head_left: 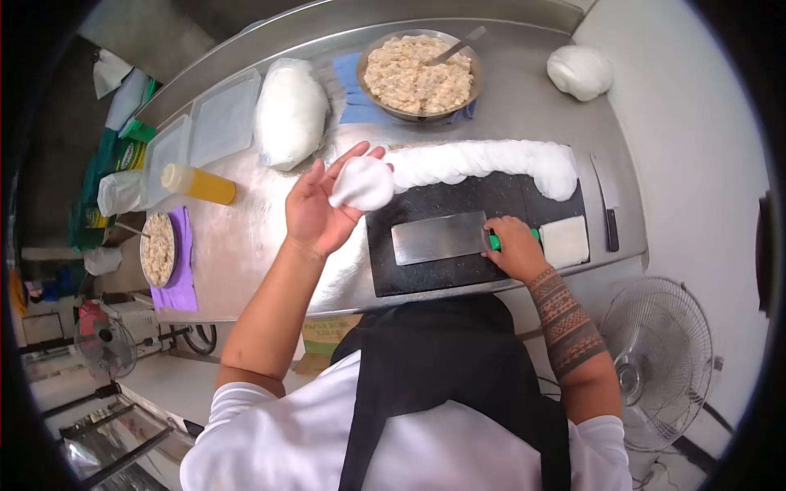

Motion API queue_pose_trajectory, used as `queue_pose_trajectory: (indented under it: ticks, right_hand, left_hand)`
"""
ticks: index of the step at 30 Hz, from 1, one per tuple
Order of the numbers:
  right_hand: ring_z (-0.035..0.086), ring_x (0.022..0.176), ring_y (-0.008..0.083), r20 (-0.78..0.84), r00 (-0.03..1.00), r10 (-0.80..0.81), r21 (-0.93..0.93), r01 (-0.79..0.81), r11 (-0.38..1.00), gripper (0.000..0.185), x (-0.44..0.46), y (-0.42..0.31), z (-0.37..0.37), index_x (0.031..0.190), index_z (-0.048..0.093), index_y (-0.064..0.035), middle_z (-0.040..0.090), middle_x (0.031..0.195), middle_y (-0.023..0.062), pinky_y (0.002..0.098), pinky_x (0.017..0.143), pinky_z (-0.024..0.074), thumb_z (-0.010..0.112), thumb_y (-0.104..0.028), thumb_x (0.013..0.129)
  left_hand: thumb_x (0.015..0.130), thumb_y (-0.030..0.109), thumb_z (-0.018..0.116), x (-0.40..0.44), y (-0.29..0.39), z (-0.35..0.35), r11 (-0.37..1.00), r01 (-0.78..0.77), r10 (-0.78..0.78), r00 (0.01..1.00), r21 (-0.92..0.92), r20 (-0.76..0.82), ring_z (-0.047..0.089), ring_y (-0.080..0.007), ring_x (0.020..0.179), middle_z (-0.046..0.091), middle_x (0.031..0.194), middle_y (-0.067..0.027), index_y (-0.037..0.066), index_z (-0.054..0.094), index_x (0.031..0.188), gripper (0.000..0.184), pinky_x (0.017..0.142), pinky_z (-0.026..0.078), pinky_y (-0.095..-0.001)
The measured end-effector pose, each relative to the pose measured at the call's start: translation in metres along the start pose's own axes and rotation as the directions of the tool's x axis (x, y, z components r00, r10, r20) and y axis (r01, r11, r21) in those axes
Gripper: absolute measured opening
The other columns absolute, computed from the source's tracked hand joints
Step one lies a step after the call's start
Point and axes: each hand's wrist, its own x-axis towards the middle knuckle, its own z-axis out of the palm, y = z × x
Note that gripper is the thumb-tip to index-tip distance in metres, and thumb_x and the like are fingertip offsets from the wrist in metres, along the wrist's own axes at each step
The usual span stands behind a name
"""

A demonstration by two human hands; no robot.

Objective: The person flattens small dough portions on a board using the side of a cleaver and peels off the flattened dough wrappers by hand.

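A thin round dough wrapper [363,184] lies across the palm and fingers of my left hand [321,214], which is raised palm up with the fingers spread. My right hand [517,248] is wrapped round the green handle of a broad cleaver [440,237]. The cleaver's blade lies flat over the black cutting board [409,281]. Along the board's far edge, overlapping white dough rounds [483,161] form a long row that bends toward me at the right end. A folded white cloth [565,240] sits at the board's right corner, beside my right hand.
A metal bowl of chunky filling [417,75] with a utensil stands at the back on a blue cloth. Wrapped dough [291,114], plastic containers [224,117], an oil bottle [201,184] and a smaller filling bowl [159,250] are leftward. A knife [607,204] lies right; a fan [659,360] stands below.
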Motion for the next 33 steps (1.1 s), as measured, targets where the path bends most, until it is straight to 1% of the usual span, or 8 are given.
queue_pose_trajectory:
  ticks: [6,9,12,16,18,21,27,33]
  right_hand:
    - [0.062,0.111,0.0372,0.057,0.997,-0.056,-0.007,0.057,0.998,0.047,0.014,-0.007,-0.016,0.119,0.069,-0.0087,0.066,0.113,0.0137,0.0478,0.099,0.0491,0.091,-0.024,0.079]
    - [0.066,0.112,0.0309,-0.025,0.993,-0.119,0.36,0.12,0.925,0.035,0.038,-0.025,-0.025,0.119,0.073,-0.0066,0.069,0.117,0.0121,0.0443,0.099,0.0513,0.084,-0.023,0.09]
    - [0.067,0.11,0.0214,0.105,0.994,-0.023,0.841,-0.076,0.536,0.028,0.071,-0.09,-0.064,0.121,0.074,-0.003,0.072,0.121,0.0082,0.0388,0.098,0.0527,0.075,-0.022,0.101]
    - [0.064,0.106,0.0133,0.234,0.939,-0.252,0.963,-0.189,0.192,0.031,0.103,-0.125,-0.06,0.129,0.07,0.0002,0.071,0.122,0.0043,0.0344,0.097,0.0519,0.07,-0.022,0.107]
    - [0.064,0.103,0.0126,0.308,0.902,-0.303,0.94,-0.338,-0.051,0.029,0.105,-0.135,-0.056,0.126,0.069,0.0005,0.071,0.119,0.0037,0.0338,0.097,0.0518,0.071,-0.021,0.107]
    - [0.064,0.105,0.0117,0.247,0.881,-0.404,0.934,-0.328,-0.144,0.022,0.103,-0.127,-0.043,0.119,0.066,-0.0025,0.07,0.118,0.0036,0.0333,0.097,0.0514,0.072,-0.02,0.107]
    - [0.065,0.091,0.0097,0.178,0.924,-0.337,0.961,-0.237,-0.142,0.014,0.082,-0.138,-0.065,0.112,0.065,-0.0024,0.071,0.101,0.0029,0.0274,0.086,0.0533,0.073,-0.011,0.105]
    - [0.063,0.087,0.0048,0.141,0.927,-0.349,0.988,-0.108,0.113,0.019,0.075,-0.137,-0.074,0.114,0.064,0.0003,0.071,0.097,0.0018,0.0217,0.075,0.0505,0.075,-0.012,0.103]
  left_hand:
    - [0.1,0.029,0.072,-0.013,-0.007,0.019,0.958,-0.11,0.101,0.994,0.265,0.047,0.048,-0.0467,0.15,0.04,0.17,-0.0233,0.006,0.035,0.167,0.08,0.121,0.045,-0.0613]
    - [0.099,0.017,0.072,-0.019,-0.016,0.034,0.934,-0.142,0.152,0.988,0.329,-0.006,0.052,-0.0456,0.147,0.043,0.168,-0.0214,0.008,0.038,0.166,0.076,0.119,0.048,-0.0608]
    - [0.101,0.012,0.068,-0.027,-0.033,0.054,0.954,-0.167,0.18,0.983,0.247,-0.03,0.052,-0.0413,0.148,0.046,0.167,-0.0209,0.005,0.04,0.165,0.07,0.122,0.044,-0.0558]
    - [0.105,0.012,0.06,-0.04,-0.056,0.082,0.757,-0.278,0.377,0.925,0.592,-0.048,0.048,-0.0311,0.153,0.05,0.165,-0.0213,0.0,0.043,0.161,0.06,0.129,0.031,-0.0445]
    - [0.106,0.012,0.06,-0.049,-0.063,0.09,0.745,-0.308,0.435,0.897,0.591,-0.081,0.048,-0.0314,0.153,0.049,0.165,-0.0225,0.0,0.043,0.162,0.06,0.129,0.031,-0.0457]
    - [0.106,0.005,0.057,-0.063,-0.07,0.106,0.761,-0.368,0.504,0.854,0.534,-0.13,0.054,-0.0251,0.146,0.054,0.161,-0.0199,0.001,0.042,0.162,0.058,0.125,0.038,-0.0412]
    - [0.105,0.001,0.058,-0.083,-0.091,0.115,0.722,-0.399,0.587,0.786,0.565,-0.195,0.057,-0.0251,0.143,0.051,0.164,-0.0199,0.001,0.042,0.161,0.059,0.121,0.045,-0.0425]
    - [0.104,0.0,0.061,-0.098,-0.108,0.12,0.796,-0.398,0.563,0.764,0.456,-0.316,0.058,-0.0262,0.142,0.05,0.164,-0.0194,0.003,0.044,0.16,0.058,0.12,0.047,-0.0434]
